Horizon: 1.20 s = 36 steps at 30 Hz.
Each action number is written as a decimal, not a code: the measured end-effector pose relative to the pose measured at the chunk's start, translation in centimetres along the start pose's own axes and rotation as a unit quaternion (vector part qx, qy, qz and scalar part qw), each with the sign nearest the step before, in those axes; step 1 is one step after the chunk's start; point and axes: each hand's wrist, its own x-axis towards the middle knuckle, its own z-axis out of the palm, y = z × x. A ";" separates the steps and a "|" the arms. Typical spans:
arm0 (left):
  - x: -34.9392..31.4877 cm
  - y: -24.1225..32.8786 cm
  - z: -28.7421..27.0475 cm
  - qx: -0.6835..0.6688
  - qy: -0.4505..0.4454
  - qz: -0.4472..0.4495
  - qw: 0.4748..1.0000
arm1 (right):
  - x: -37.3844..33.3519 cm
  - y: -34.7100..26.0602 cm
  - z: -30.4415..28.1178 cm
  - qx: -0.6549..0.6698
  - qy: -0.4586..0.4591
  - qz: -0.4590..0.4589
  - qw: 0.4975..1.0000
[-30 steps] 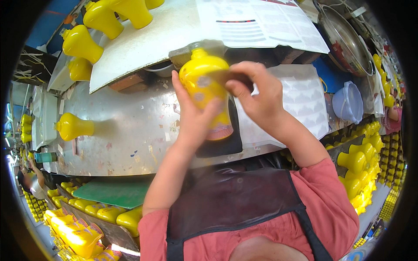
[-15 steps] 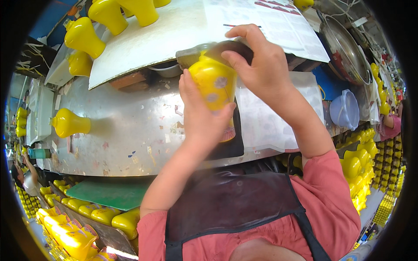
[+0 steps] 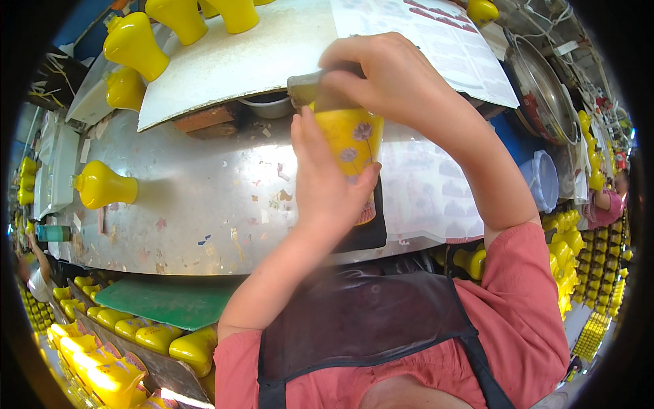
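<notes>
My left hand (image 3: pixel 323 170) is wrapped round the side of a glossy yellow bottle (image 3: pixel 344 127) that bears grey-purple flower pictures and a reddish patterned band near its base. Its neck end points away from me. In my right hand (image 3: pixel 381 71), closed fingers pinch a dark, flat, flexible piece (image 3: pixel 338 99) against the bottle's wide shoulder; blur hides its exact kind. A grey cloth-like piece (image 3: pixel 304 90) sits just beside the bottle's neck end. Below the bottle lies a black mat (image 3: pixel 371 235) at the metal table's near edge.
Another yellow bottle (image 3: pixel 105 185) lies on the metal table (image 3: pixel 197 225) at left. Several more stand on a raised white board (image 3: pixel 238 58). Printed sheets (image 3: pixel 429 184) lie at right, near a pale blue bucket (image 3: pixel 540 178). A green board (image 3: pixel 163 300) and rows of yellow bottles are below left.
The bottle has turned in my left hand, so the flowers face more to the right. My right hand has shifted slightly left, still pressing the dark piece on the shoulder.
</notes>
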 end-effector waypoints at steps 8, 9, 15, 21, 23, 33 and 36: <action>0.0 0.2 -0.2 -0.007 0.000 -0.002 1.000 | 0.2 -0.7 0.7 -0.131 0.064 -0.081 0.986; 0.0 0.3 -0.2 -0.008 0.000 -0.003 1.000 | 0.1 -0.8 0.7 -0.136 0.069 -0.086 0.985; -0.3 -0.3 -0.1 0.005 0.026 0.019 0.999 | -2.0 -0.7 0.5 -0.178 0.064 -0.189 0.963; 1.5 -3.1 -1.8 -0.266 0.050 -0.038 0.962 | -7.9 -1.4 2.0 -0.090 0.051 -0.339 0.935; 2.5 -3.1 -2.1 -0.306 0.031 -0.065 0.949 | -9.5 -1.9 3.3 -0.041 0.001 -0.389 0.920; 3.2 -2.0 0.0 -0.458 -0.002 -0.129 0.880 | -13.1 -0.8 4.8 0.074 0.177 -0.254 0.948; 3.2 -2.8 0.3 -0.458 -0.003 -0.111 0.882 | -13.9 -0.8 4.9 0.065 0.114 -0.168 0.977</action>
